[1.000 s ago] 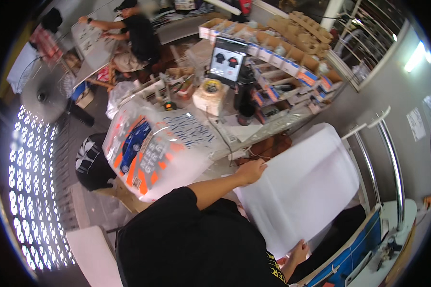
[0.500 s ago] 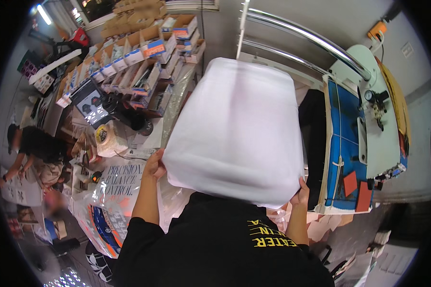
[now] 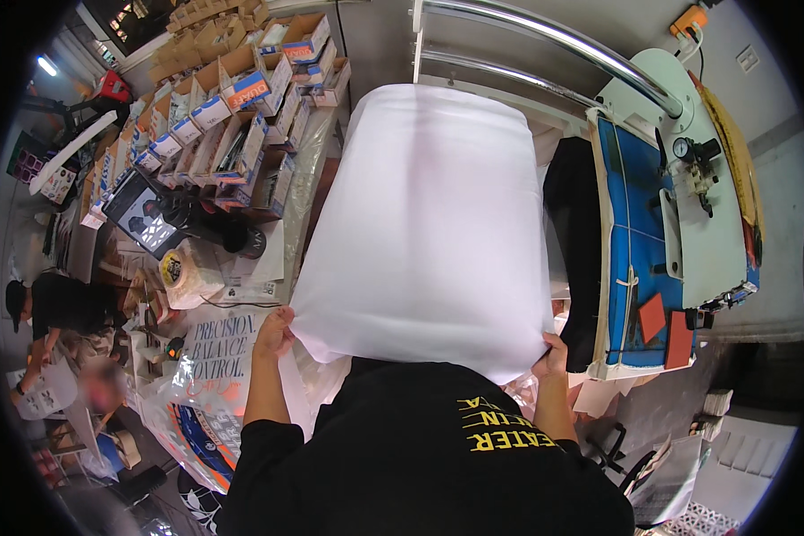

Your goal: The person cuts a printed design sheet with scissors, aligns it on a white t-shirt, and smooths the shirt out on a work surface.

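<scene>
A white cloth (image 3: 433, 223) lies stretched and smooth over a broad, flat, rounded-corner form in front of me. The form itself is hidden beneath it. At the cloth's near left corner my left hand (image 3: 275, 330) pinches the edge, fingers closed. My right hand (image 3: 551, 355) grips the near right corner in the same way, its fingers partly hidden. Between the two hands the near edge hangs slightly curved, close to my black shirt. Along the cloth's right side runs a black padded piece (image 3: 573, 255).
To the right stands a pale green machine (image 3: 719, 241) with a gauge and a blue pad (image 3: 643, 241). Chrome bars (image 3: 554, 45) cross behind the cloth. On the left are stacked cardboard bins (image 3: 214, 116), a tablet (image 3: 143, 214) and a printed plastic bag (image 3: 210, 384). A co-worker (image 3: 67, 308) bends at far left.
Both hands have drawn the cloth's near edge closer to me, and the cloth now lies longer and smoother, with the near fold flattened. The whole view has shifted slightly.
</scene>
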A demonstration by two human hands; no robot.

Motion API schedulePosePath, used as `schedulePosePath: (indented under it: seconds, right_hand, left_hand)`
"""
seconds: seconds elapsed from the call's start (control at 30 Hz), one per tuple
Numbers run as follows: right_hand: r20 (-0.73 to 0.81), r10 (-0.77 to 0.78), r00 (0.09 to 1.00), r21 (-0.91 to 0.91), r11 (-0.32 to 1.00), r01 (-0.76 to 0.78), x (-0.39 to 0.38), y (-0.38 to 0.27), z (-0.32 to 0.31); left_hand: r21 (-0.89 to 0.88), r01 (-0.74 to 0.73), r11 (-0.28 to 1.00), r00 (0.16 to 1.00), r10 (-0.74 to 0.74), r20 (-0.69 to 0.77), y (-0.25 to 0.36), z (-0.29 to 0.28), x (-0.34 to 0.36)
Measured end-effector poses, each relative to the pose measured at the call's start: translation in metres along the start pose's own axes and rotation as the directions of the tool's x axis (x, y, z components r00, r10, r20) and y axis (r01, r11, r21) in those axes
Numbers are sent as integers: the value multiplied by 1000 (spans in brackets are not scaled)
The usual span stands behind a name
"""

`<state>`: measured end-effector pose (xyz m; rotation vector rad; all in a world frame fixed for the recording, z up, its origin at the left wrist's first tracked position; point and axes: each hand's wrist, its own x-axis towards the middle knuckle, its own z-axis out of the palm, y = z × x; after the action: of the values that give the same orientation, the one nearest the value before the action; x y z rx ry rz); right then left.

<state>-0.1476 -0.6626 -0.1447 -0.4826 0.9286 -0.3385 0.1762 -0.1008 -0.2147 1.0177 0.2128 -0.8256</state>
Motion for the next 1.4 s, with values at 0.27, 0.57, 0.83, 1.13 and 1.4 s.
schedulePosePath:
  seconds: [0.27,0.57,0.83,1.13,1.4]
  right_hand:
    - [11,-572,820,-984,140,111,26,-15,39]
    - [729,-282,624,-620,-659,426,147,-5,310]
    - [668,-274,692,-630,-703,330,227,-50,396]
    - [558,-535,634,-768,-622,152,237,-113,334]
    - [93,-276,957,-884,420,207,45,-12,133]
  left_hand:
    - [990,-92,105,596,802,-30,28,120,36]
    - [751,-425,-505,626,436,647,67,362,219]
    - [774,-426,-468,713,353,606,120,418,337]
    - [766,-209,-608,635,511,579,154,335,317]
    - [192,61,979,996,-47,-75,28,158,109]
